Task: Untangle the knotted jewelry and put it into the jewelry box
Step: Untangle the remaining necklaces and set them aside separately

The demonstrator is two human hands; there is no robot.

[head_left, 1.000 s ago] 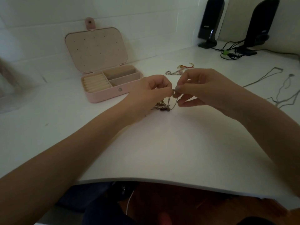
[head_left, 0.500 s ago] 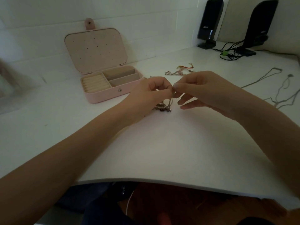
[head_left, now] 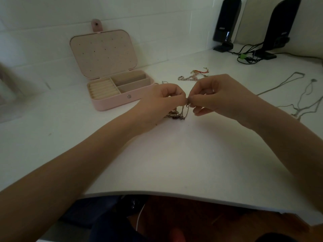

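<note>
A knotted chain with small charms (head_left: 180, 114) hangs from my fingertips down onto the white desk (head_left: 174, 154). My left hand (head_left: 162, 102) pinches it from the left. My right hand (head_left: 218, 96) pinches the same spot from the right, so the fingertips of both hands meet just above the desk. The pink jewelry box (head_left: 113, 88) stands open at the back left, its lid leaning on the wall and its compartments bare.
Another bracelet tangle with red thread (head_left: 194, 75) lies behind my hands. Thin silver necklaces (head_left: 300, 95) sprawl at the right. Two black speakers (head_left: 225, 23) with cables (head_left: 248, 56) stand at the back right. The desk's curved front edge is near me.
Both hands stayed together at the knot, shifting slightly; the fingers of my right hand curled in a little closer over the chain. The chain still dangles to the desk.
</note>
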